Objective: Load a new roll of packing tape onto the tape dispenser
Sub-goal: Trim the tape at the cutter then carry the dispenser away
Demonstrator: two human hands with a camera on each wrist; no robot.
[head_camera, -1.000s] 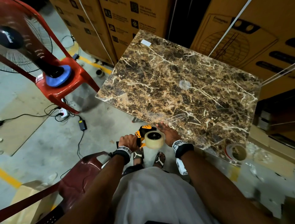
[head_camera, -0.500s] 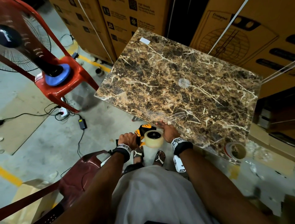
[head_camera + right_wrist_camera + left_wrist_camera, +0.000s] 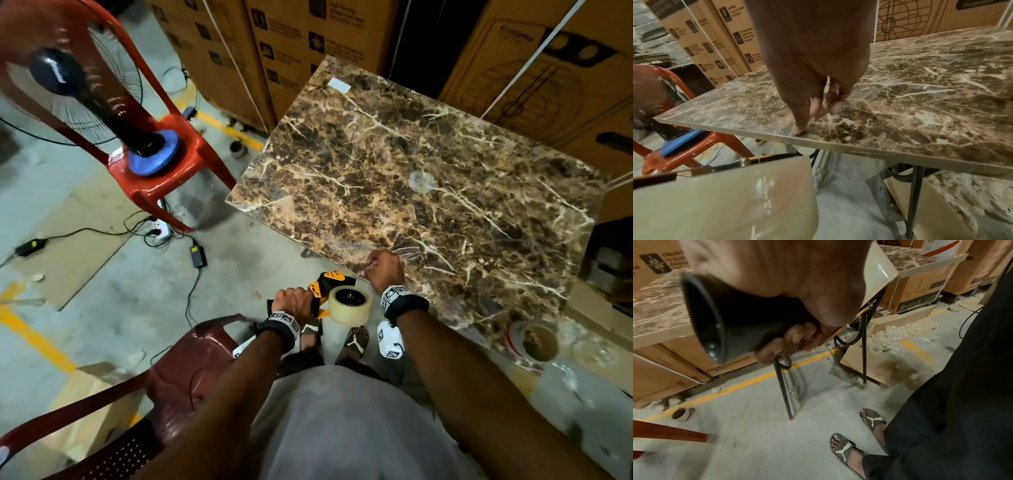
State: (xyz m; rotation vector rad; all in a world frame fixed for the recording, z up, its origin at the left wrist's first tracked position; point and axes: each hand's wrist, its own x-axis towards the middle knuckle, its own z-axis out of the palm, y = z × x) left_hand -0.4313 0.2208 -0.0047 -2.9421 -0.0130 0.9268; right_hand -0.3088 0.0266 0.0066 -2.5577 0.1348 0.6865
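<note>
A black and orange tape dispenser [image 3: 330,282] hangs in front of the marble table's near edge, with a beige roll of packing tape [image 3: 349,305] sitting on its wheel. My left hand [image 3: 293,301] grips the black handle [image 3: 731,331], fingers [image 3: 789,340] curled round it. The roll [image 3: 725,199] fills the bottom left of the right wrist view. My right hand [image 3: 385,269] is just right of the dispenser, over the table [image 3: 920,105]. Its fingertips [image 3: 798,129] press on the top by the edge, where clear film lies. Whether they pinch the film is unclear.
A spent tape core [image 3: 536,339] lies at the table's near right corner. A red chair [image 3: 178,178] with a fan stands left, a maroon chair [image 3: 191,363] beside me. Cables [image 3: 191,274] lie on the floor, cartons [image 3: 308,51] stand behind, and thin table legs [image 3: 784,391] are below.
My right hand has drawn its spread fingers together and shifted slightly further onto the table edge. The left hand and the dispenser have stayed put.
</note>
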